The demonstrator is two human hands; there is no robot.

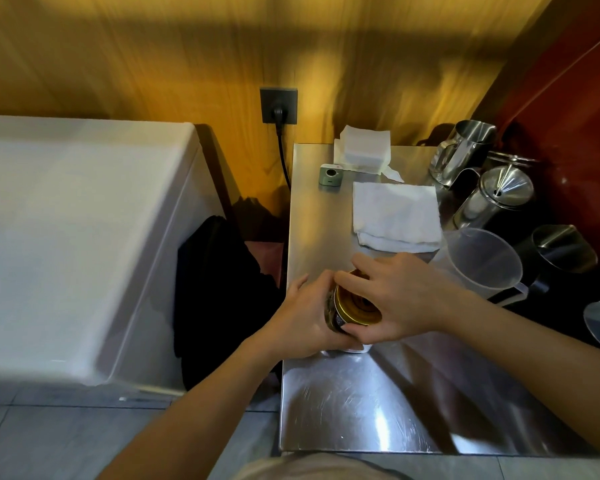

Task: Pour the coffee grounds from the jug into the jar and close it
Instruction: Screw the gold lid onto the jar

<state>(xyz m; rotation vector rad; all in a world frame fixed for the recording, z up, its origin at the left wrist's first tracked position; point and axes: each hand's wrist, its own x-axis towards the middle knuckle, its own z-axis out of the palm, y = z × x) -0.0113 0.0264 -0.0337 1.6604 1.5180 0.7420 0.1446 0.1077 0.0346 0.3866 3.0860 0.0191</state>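
1. A large white appliance [77,244] fills the left half of the frame, and a dark cloth [219,292] hangs in the gap between it and the steel table [371,407].
2. On the wooden wall, upper centre, a dark socket [278,105] has a black plug and cord running down behind the table.
3. The left hand [305,317], lower centre of the frame, wraps around the left side of the jar [336,317], fingers curled tight against its wall, holding it on the table near the table's left edge.
4. The gold lid [355,306] sits on top of the jar, and the jar's contents are hidden.
5. The right hand [399,299] lies over the lid from the right, fingers spread and bent down around its rim, thumb pressed at the near edge, gripping it.
6. Above the hands, a small green device [330,174] stands beside a stack of white napkins [362,150], and a folded white towel [397,216] lies in the middle of the table.
7. To the right of the hands, the clear plastic jug [482,261] stands upright on the table, just beside the right wrist, apart from the jar; it looks empty.
8. Along the right edge are steel pitchers [461,150], a steel pot with a lid [496,199] and a dark cup [561,251].
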